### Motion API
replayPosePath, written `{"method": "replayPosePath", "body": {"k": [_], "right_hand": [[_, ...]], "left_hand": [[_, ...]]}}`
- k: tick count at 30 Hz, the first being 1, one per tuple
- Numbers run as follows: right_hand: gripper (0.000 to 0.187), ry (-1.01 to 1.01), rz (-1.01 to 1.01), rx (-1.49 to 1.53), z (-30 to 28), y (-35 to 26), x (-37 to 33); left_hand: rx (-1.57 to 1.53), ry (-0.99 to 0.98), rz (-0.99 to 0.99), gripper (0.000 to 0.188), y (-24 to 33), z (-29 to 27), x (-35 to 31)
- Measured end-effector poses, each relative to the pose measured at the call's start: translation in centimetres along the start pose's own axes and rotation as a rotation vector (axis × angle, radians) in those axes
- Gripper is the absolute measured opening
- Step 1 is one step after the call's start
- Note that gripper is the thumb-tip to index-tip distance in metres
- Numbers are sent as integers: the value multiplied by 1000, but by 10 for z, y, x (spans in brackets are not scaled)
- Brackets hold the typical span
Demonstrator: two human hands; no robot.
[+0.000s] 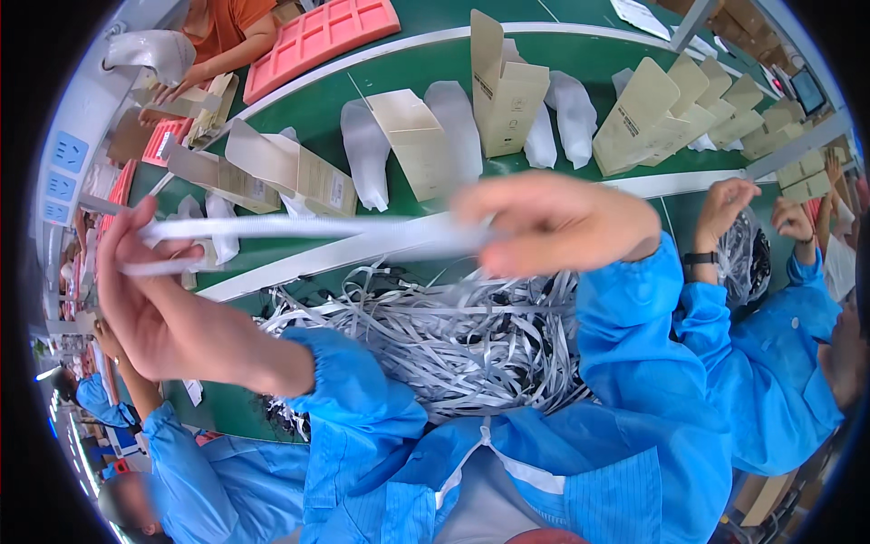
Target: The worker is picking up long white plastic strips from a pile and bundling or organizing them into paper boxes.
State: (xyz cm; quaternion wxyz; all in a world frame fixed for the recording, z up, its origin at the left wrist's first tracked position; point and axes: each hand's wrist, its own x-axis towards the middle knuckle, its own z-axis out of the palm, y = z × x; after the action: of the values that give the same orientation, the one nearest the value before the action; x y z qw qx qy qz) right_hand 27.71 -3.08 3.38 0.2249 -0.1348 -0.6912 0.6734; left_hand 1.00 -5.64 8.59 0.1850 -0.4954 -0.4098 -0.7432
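A flat white strap (308, 227) is stretched level between my two hands, above a green table. My left hand (149, 313) holds its left end, the strap passing round the fingers and thumb in two strands. At the other end my right hand (557, 222) grips the strap with curled fingers; motion blurs it, so its exact hold is hard to make out. Below lies a big tangled heap of white straps (453, 340) with black bits among them, close against my body.
Open beige boxes (507, 104) and white-wrapped items (365, 154) stand on a conveyor belt beyond a pale rail. A pink compartment tray (317, 41) lies at the far left. Co-workers sit on both sides; one at right has hands (722, 213) near a clear plastic bag (743, 258).
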Motion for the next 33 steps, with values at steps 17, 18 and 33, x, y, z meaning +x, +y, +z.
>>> {"method": "replayPosePath", "body": {"k": [17,18,33], "right_hand": [[17,890,-399,-377,-16,-5,-29],[17,890,-403,-377,-17,-5,-32],[12,993,-302,-376,-10,-4,-11]], "left_hand": [[-777,-1721,-712,85,11,90,-116],[-771,-1848,-661,59,3,91,-114],[-1154,-911,-1331,46,7,92,-83]]}}
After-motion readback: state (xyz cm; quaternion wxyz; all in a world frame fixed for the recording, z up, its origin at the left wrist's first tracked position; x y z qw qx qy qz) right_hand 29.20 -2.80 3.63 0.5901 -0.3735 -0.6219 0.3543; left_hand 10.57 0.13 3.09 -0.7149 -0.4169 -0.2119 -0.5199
